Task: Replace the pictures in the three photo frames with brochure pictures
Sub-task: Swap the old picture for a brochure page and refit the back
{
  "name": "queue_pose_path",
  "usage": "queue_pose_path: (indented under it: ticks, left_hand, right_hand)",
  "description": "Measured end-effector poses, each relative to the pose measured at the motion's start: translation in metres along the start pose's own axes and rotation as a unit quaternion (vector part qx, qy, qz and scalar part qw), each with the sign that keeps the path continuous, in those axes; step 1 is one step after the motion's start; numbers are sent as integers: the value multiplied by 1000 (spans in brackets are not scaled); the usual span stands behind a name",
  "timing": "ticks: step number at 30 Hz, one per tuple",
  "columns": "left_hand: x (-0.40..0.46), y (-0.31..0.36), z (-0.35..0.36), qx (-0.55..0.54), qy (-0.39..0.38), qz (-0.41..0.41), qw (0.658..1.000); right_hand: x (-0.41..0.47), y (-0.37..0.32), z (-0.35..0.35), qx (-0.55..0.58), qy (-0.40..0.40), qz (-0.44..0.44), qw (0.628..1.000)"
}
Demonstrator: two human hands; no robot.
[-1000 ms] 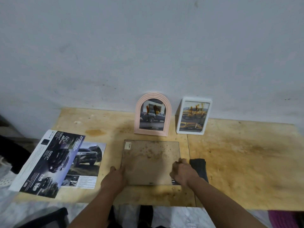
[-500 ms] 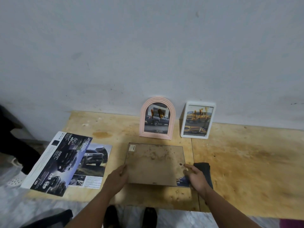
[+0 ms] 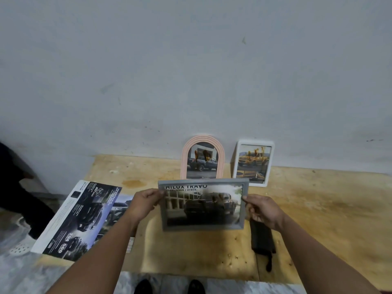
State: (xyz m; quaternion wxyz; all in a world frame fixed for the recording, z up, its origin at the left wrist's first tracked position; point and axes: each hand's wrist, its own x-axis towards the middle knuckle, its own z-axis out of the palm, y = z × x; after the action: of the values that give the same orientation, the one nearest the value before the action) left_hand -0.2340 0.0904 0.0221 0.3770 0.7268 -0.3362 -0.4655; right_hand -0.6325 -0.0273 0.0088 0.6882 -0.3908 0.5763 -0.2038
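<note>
A grey rectangular photo frame (image 3: 203, 205) is lifted off the wooden table (image 3: 318, 209), its front turned to me, showing a truck picture with printed title text. My left hand (image 3: 144, 203) grips its left edge and my right hand (image 3: 262, 209) grips its right edge. Behind it against the wall stand a pink arched frame (image 3: 202, 158) with a dark truck picture and a white frame (image 3: 253, 163) with a yellow truck picture. Brochure sheets (image 3: 78, 219) lie on the table's left part, partly over its edge.
A dark flat object (image 3: 262, 238) lies on the table just right of the held frame, under my right wrist. The grey wall rises right behind the table. A person's dark clothing and a white shoe (image 3: 20, 247) show at far left; my feet (image 3: 169, 286) are below the table edge.
The grey frame lay face down on the table with both hands at its sides; now it is lifted and turned over so its picture side faces me.
</note>
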Motion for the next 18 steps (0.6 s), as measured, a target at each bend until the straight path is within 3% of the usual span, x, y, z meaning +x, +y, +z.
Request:
queue_pose_path:
  ticks: [4,8,13,18]
  left_hand:
    - [6,8,9,-59,49,-19,997]
    - [-1,5,26,-160,20,-90,983]
    - [-15,-26,38,-204,-4,-151,967]
    - [-13,-52,38,-165,10,-177,970]
  right_hand:
    - [6,-1,9,53,5,-26,998]
    - [14,8,24,192,-24,-9,981]
    - [18,22,32,188,42,7,981]
    - [14,32,29,88,78,21,993]
